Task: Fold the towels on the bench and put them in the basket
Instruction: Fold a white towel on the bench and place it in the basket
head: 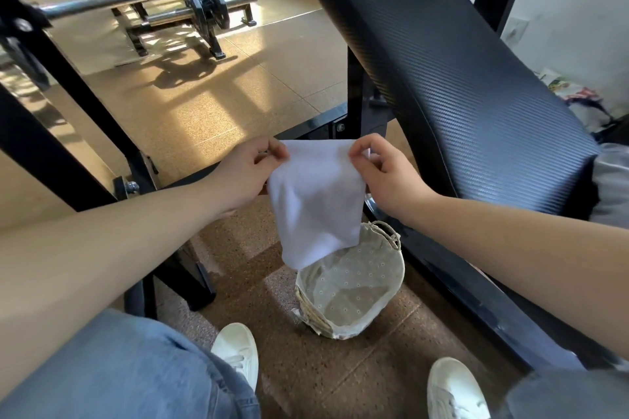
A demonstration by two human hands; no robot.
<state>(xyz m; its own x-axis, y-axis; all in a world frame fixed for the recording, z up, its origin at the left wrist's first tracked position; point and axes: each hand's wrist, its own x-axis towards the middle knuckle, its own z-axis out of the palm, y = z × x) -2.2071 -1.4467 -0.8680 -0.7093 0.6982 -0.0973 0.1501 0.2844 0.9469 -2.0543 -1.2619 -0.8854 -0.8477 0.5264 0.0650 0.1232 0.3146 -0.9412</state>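
- Head view: left hand (250, 171) and right hand (384, 171) each pinch a top corner of the white towel (315, 201).
- Towel hangs in the air above the lined basket (350, 286) on the floor, beside the black bench (452, 78).

Bright daylight from about 11 o'clock; I see hard sunlit patches on the floor (204, 119) and long shadows thrown toward me off the weight rack (190, 20). The wall (578, 10) at 2 o'clock is nearly blown out. Striped sheen on the bench pad (459, 78). The towel (316, 201) at centre is soft, folds washed out. Dim below the pad at 4 o'clock. The frame bar (68, 78) at 9 o'clock bows from wide-angle distortion.
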